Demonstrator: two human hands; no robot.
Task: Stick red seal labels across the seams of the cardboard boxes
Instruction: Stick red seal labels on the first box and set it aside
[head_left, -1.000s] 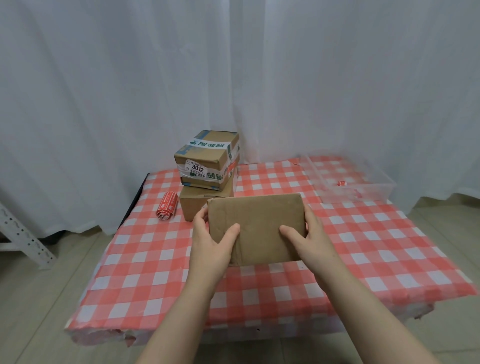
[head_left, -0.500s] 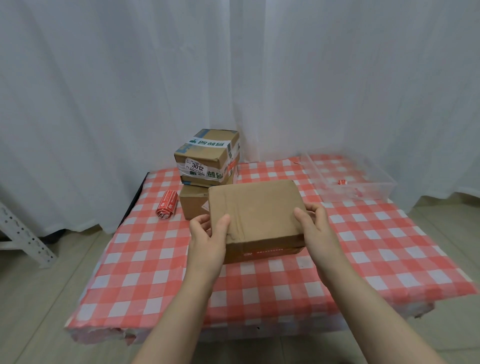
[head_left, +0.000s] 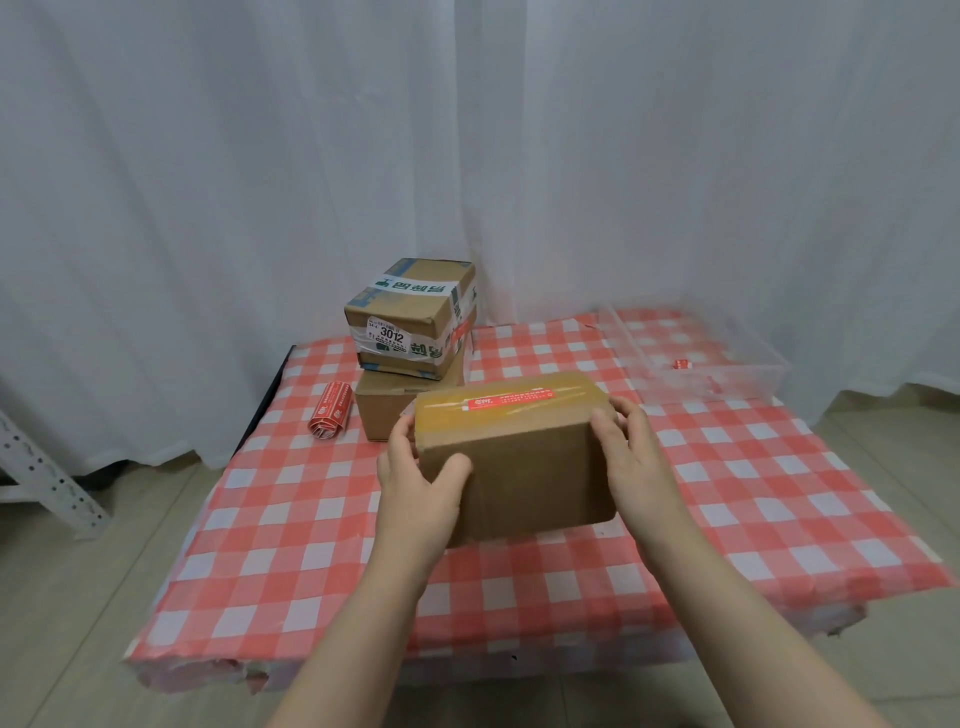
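Observation:
A brown cardboard box (head_left: 524, 467) is held above the middle of the table. My left hand (head_left: 421, 478) grips its left end, thumb on the near face. My right hand (head_left: 634, 457) grips its right end. The box's taped top seam faces up and away, and a long red seal label (head_left: 511, 401) lies along it. A roll of red seal labels (head_left: 328, 415) lies on the cloth to the left.
Two more cardboard boxes are stacked behind, the taped upper box (head_left: 413, 317) on the plain lower box (head_left: 384, 410). A clear plastic bin (head_left: 696, 353) with a small red item stands at the back right. The table (head_left: 291, 519) has a red checked cloth; white curtains hang behind.
The box has been turned in both hands: earlier a plain face showed, then a red label on the near side, and now the taped seam with the label is on top.

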